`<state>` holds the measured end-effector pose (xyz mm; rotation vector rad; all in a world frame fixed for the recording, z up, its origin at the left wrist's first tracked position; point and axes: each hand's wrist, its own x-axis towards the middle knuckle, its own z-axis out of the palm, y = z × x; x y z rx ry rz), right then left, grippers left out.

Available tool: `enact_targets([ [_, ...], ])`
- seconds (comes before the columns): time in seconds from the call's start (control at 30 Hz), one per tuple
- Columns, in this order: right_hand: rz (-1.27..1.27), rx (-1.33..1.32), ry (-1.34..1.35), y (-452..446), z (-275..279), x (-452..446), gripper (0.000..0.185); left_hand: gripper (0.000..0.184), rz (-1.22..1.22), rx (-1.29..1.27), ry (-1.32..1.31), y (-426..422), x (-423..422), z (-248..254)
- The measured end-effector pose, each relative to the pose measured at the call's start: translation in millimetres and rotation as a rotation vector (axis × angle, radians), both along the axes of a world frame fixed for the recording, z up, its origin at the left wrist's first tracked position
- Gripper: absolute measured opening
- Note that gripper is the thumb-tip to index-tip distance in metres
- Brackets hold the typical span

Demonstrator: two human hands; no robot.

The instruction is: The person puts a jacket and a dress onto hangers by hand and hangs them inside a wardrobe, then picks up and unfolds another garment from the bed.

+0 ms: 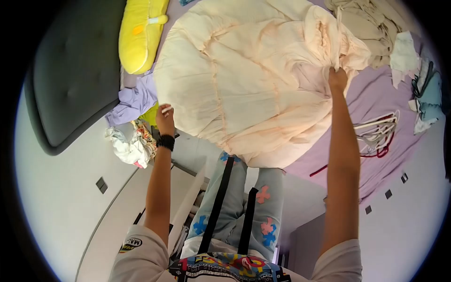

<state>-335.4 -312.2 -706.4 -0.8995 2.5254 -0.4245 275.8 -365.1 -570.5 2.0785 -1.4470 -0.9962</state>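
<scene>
A pale peach dress point(263, 84) with a wide gathered skirt lies spread over the bed, its bodice toward the upper right. My right hand point(337, 79) is closed on the fabric near the bodice, where the cloth bunches. At the skirt's left edge, my left hand point(165, 121) has its fingers curled in a pinch on the hem. A small whitish bit shows at those fingertips; whether it is a fold of the hem, I cannot tell. A black band point(166, 142) circles my left wrist.
Several hangers point(378, 129) lie on the lilac bedsheet point(371, 94) at right. Beige cloth point(366, 23) and folded clothes point(428, 103) are beyond. On the left are a yellow plush cushion point(141, 37), a dark padded headboard point(70, 70), lavender cloth point(138, 99) and a white crumpled garment point(127, 148).
</scene>
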Motion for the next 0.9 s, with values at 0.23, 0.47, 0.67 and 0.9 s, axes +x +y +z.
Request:
enact_targets([
  [0.23,-0.390,-0.656,-0.226,56,164,79,0.026,0.012,-0.432,0.054,0.203,29,-193,-1],
  [0.47,-0.662,-0.847,-0.613,139,236,123,0.026,0.071,-1.094,-0.173,0.283,11,-408,50],
  [0.67,-0.366,-0.539,-0.410,205,211,134,0.023,0.036,-1.778,0.068,-0.105,30,-449,40],
  [0.9,-0.504,0.322,-0.444,252,100,96,0.049,0.024,-1.695,0.302,-0.867,74,-349,-42],
])
